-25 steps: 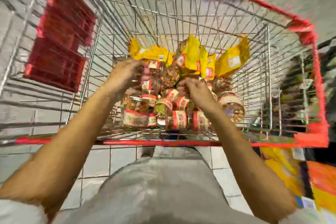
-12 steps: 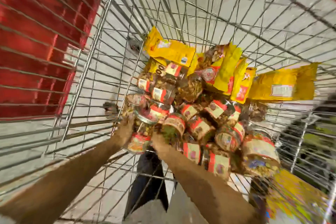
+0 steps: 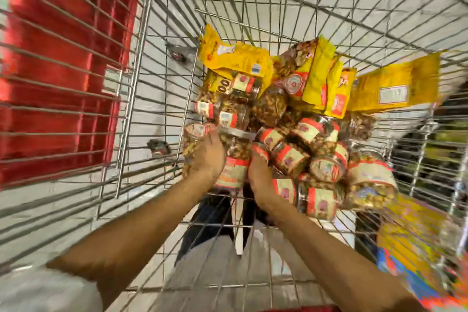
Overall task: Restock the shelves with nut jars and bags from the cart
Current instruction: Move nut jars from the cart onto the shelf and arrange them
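Both arms reach down into a wire shopping cart (image 3: 157, 99). A pile of clear nut jars with red and cream labels (image 3: 301, 154) fills its floor, and yellow nut bags (image 3: 321, 76) lie behind them. A tall nut jar (image 3: 234, 164) with a silver lid stands at the near left of the pile. My left hand (image 3: 206, 159) wraps its left side and my right hand (image 3: 259, 175) presses its right side. Another jar (image 3: 195, 134) sits just left of my left hand. The frame is blurred by motion.
A red plastic panel (image 3: 60, 83) hangs on the cart's left outside. Grey floor tiles show through the wire. Colourful packets (image 3: 415, 248) sit beyond the cart's right wall at the lower right. The cart's wire walls close in on all sides.
The view has dropped deep into the cart. My hands left the middle of the pile and came together around the tall jar at its near left.
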